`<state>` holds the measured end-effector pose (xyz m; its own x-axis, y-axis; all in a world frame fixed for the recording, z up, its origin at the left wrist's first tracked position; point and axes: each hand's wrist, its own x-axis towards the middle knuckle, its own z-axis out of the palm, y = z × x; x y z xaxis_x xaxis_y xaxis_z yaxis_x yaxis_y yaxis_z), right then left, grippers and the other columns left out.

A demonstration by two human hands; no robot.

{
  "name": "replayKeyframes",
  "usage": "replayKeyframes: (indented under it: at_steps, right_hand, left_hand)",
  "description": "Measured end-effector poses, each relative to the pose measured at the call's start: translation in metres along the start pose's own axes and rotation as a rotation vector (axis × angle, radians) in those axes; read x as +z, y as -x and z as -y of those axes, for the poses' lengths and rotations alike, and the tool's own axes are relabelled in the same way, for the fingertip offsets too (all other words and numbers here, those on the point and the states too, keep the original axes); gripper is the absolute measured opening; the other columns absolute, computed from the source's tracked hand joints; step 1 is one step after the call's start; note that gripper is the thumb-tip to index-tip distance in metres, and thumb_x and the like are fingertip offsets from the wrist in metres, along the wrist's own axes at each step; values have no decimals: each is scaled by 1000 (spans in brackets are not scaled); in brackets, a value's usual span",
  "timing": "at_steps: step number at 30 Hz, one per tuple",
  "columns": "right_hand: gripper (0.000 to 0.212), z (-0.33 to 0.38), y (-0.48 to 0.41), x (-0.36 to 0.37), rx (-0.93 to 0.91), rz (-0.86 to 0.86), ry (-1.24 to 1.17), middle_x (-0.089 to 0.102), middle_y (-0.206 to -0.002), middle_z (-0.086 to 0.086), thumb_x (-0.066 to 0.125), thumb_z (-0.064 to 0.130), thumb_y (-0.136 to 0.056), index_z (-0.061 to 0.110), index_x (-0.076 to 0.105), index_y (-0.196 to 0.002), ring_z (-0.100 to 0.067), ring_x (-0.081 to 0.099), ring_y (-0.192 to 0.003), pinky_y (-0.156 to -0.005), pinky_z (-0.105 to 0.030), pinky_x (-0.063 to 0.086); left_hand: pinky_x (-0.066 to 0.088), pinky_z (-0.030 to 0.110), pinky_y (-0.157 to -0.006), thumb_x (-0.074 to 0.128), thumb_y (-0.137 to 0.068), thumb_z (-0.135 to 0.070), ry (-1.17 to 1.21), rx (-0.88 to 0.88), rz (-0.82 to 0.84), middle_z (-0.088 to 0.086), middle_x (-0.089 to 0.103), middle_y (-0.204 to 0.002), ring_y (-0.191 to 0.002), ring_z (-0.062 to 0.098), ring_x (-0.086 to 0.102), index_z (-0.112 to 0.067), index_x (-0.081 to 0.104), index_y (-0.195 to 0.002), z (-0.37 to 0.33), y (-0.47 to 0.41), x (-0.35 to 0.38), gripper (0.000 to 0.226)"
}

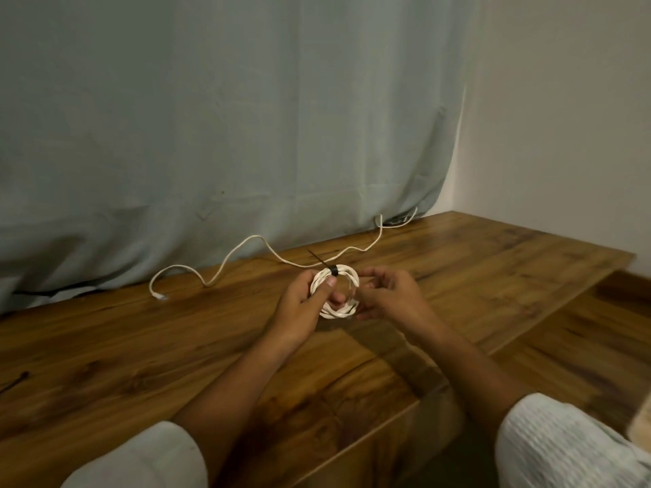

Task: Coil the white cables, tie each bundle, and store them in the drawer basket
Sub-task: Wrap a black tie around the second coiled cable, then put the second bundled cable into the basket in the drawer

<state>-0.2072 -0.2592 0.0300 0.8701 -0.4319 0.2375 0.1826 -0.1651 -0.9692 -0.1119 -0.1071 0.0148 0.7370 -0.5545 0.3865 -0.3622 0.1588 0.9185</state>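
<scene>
We hold a coil of white cable (334, 308) in both hands, just above the wooden bench (141, 346), near the middle of our view. Our left hand (303, 299) grips the coil at its 9 o'clock side. The fingers curl round behind it and the thumb presses on the front. Our right hand (385, 294) is at the 3 o'clock side. Its fingers are curled in and touch the edge of the coil, so it seems to pinch it there.

A black tie (334, 271) wraps the coil at 12 o'clock. Its thin tail sticks up and out toward 11 o'clock.

A loose white cable (246, 241) lies on the bench past the coil. It wiggles from 10 o'clock, where its small plug (160, 296) rests, over to 1 o'clock by the back edge.

A grey-green curtain (246, 118) hangs behind the bench from 9 to 1 o'clock. A pale wall (563, 100) stands at 2 o'clock. A thin dark thing (16, 382) lies on the bench far out at 8 o'clock. It is too small for us to tell what it is.
</scene>
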Motion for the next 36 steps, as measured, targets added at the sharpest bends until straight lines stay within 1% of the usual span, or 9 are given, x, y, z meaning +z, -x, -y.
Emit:
replayKeyframes:
  at_steps: [4,8,12,17,23,30,32,33,36]
  right_hand:
    - [26,13,17,-48,26,-41,58,75,-93,-24,66,-3,-94,4,70,-119,-32,77,-79,-63,-38,64]
    - [21,22,41,-105,80,-137,88,74,-98,-31,67,-5,-93,-6,68,-113,-34,75,-76,-62,-37,65]
    - [17,23,69,-164,147,-191,219,76,-92,-28,69,1,-93,-4,71,-109,-30,76,-75,-69,-39,66]
    - [17,28,120,-239,268,-227,333,78,-96,-22,72,7,-93,0,71,-109,-28,77,-80,-78,-43,64]
    - [26,29,188,-307,466,-280,403,79,-100,-18,76,9,-91,-1,68,-114,-23,76,-80,-67,-30,61]
    - [28,8,246,-352,677,-345,499,79,-87,-10,83,8,-85,6,65,-107,-17,71,-66,-54,-24,52]
    - [23,1,257,-360,735,-317,571,79,-81,-6,81,9,-86,6,67,-104,-12,67,-59,-52,-22,47]
    - [20,-4,261,-364,761,-297,591,79,-80,-5,81,9,-86,7,67,-101,-11,65,-57,-51,-21,45]
    - [9,-16,270,-372,827,-214,631,80,-89,-10,77,6,-86,11,72,-90,-11,63,-59,-51,-23,41]
  left_hand:
    - [60,34,-77,60,-104,-19,145,-93,111,12,78,-97,-83,17,74,-9,67,-120,-13,0,39,20]
    - [56,44,-83,67,-99,-21,181,-131,155,21,77,-104,-88,27,71,-13,70,-113,-14,-1,90,16]
    - [54,22,-63,72,-97,-23,117,-132,224,0,75,-79,-70,10,66,-17,76,-107,-14,0,144,12]
    - [58,42,-77,80,-90,-24,53,-117,380,3,77,-84,-78,20,71,-18,77,-101,-12,8,215,13]
    - [56,35,-77,86,-82,-35,-128,-53,512,2,78,-84,-81,18,75,-21,68,-97,-8,25,302,28]
    - [56,37,-72,77,-91,-39,-503,182,707,-9,73,-79,-76,9,68,-29,62,-95,-15,59,369,18]
    - [58,40,-80,75,-92,-42,-617,268,746,-13,71,-80,-80,8,66,-34,61,-92,-18,69,382,16]
    - [55,41,-92,74,-92,-43,-674,317,758,-13,71,-81,-85,8,66,-34,61,-91,-18,73,389,15]
    - [22,44,-125,69,-96,-40,-868,501,798,-11,71,-88,-95,11,65,-30,66,-96,-22,84,403,11]
